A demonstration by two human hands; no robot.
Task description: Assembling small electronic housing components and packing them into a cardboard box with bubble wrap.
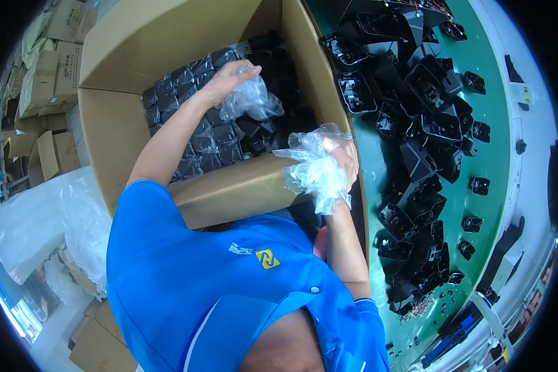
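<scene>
Clear plastic bag (pixel 251 102) and left hand (pixel 229 82) are together over the inside of the cardboard box (pixel 115 136), which is the landmark for everything else. From this grip the bag lies toward the box's right wall, its crumpled length running slantwise from the fingers toward the near right corner. The left grip is closed, fingers bunched on the bag's upper end; I cannot tell whether anything sits within the folds.

Right hand (pixel 346 162) is at the box's near right corner, with a second bag (pixel 316 177) draped about its fingers and wrist. That bag's longer spread runs from the box's right wall back toward the person's body. Its folds hide the fingertips, so I cannot tell how far this grip is open or how firmly it has the film.

Inside the box, film-wrapped dark pieces (pixel 211 133) stand in rows toward the left wall, while loose-looking black pieces (pixel 254 131) lie nearer the right wall, just below the first bag in the view. The relation that counts: the left hand is the nearer one to both groups, whereas the right hand is nearer the green desk (pixel 499 161) outside the box's right wall, where black housings (pixel 428 80) are heaped.
</scene>
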